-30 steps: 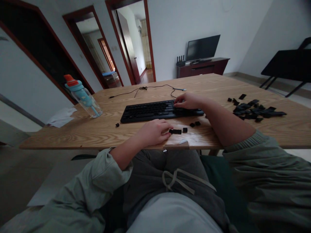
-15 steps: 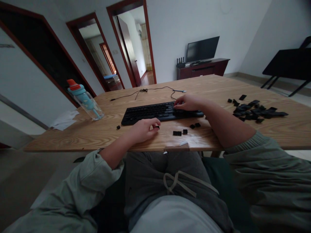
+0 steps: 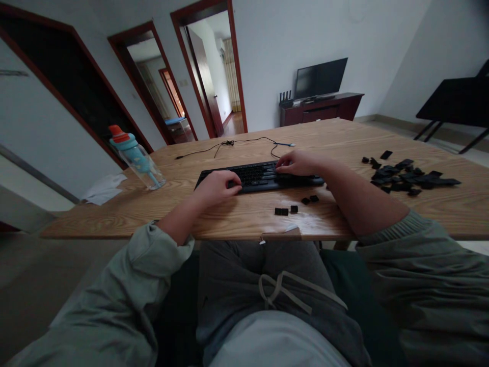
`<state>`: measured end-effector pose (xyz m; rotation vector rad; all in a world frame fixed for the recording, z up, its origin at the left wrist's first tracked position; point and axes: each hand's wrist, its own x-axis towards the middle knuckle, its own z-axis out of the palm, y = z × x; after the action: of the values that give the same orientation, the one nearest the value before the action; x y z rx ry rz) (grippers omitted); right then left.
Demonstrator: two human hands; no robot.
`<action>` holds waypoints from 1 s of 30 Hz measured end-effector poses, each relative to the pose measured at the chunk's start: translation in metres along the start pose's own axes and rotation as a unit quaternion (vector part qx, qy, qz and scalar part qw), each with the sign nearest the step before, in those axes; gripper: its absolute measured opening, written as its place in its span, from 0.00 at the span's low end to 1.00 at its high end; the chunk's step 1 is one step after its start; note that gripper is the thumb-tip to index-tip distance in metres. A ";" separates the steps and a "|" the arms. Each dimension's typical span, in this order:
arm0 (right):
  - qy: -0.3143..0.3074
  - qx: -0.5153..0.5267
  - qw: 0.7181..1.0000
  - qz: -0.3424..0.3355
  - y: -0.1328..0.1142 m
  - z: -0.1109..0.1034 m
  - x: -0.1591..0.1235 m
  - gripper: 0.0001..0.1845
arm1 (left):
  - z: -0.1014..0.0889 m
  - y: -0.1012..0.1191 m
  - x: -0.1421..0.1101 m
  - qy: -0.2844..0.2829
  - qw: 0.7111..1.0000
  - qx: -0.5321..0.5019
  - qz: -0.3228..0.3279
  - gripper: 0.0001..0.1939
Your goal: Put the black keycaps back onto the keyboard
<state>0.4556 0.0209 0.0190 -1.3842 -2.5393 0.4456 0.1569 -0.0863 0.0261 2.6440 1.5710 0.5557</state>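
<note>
A black keyboard (image 3: 260, 176) lies on the wooden table (image 3: 237, 216), its cable (image 3: 229, 143) trailing away behind it. My left hand (image 3: 216, 186) rests on the keyboard's left part, fingers curled down onto the keys; the small black keycap it carried is hidden under the fingertips. My right hand (image 3: 296, 163) lies on the keyboard's right part with bent fingers pressing on it. Several loose black keycaps (image 3: 293, 206) sit on the table in front of the keyboard, between my two arms.
A pile of black keycaps (image 3: 408, 176) lies at the right of the table. A tilted clear bottle with a teal and orange top (image 3: 135, 158) and a white tissue (image 3: 103, 187) are at the left. Behind are doorways, a TV (image 3: 320, 77) and a dark side table (image 3: 454, 102).
My left hand took a keycap from the loose ones near the table's front edge and carried it up and left onto the keyboard. My right hand stayed on the keyboard.
</note>
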 end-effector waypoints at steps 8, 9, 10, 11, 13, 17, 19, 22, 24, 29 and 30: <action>0.014 0.008 1.000 0.009 0.002 -0.001 0.001 0.19 | 0.017 -0.065 0.058 0.031 0.995 0.077 -0.054 0.12; 0.015 0.005 1.000 0.010 0.001 -0.001 0.001 0.19 | 0.020 -0.069 0.061 0.028 0.995 0.081 -0.057 0.13; 0.015 0.000 1.000 0.011 0.001 -0.001 0.001 0.19 | 0.022 -0.071 0.062 0.024 0.995 0.085 -0.056 0.14; 0.015 -0.004 1.000 0.013 0.000 -0.001 0.001 0.19 | 0.024 -0.072 0.062 0.019 0.995 0.088 -0.051 0.14; 0.015 -0.006 1.000 0.015 -0.002 -0.002 0.000 0.19 | 0.026 -0.073 0.062 0.008 0.994 0.097 -0.041 0.15; 0.015 0.004 1.000 0.015 -0.005 -0.003 -0.002 0.18 | 0.027 -0.070 0.059 0.009 0.991 0.120 -0.050 0.16; 0.012 0.000 1.000 0.019 -0.007 -0.003 -0.003 0.18 | 0.027 -0.068 0.057 0.007 0.990 0.131 -0.045 0.15; 0.013 -0.004 1.000 0.017 -0.007 -0.002 -0.003 0.18 | 0.027 -0.066 0.056 0.011 0.989 0.142 -0.040 0.13; 0.015 -0.004 1.000 0.017 -0.007 -0.002 -0.002 0.18 | 0.028 -0.065 0.056 0.026 0.988 0.144 -0.042 0.13; 0.010 0.003 1.000 0.015 -0.005 0.000 0.000 0.19 | 0.032 -0.067 0.056 0.042 0.991 0.113 -0.062 0.13; 0.012 0.006 1.000 0.013 -0.005 0.000 0.000 0.19 | 0.032 -0.067 0.056 0.043 0.992 0.098 -0.070 0.14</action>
<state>0.4516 0.0185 0.0204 -1.4102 -2.4979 0.4464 0.1343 0.0003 -0.0003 2.6473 1.9110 0.5406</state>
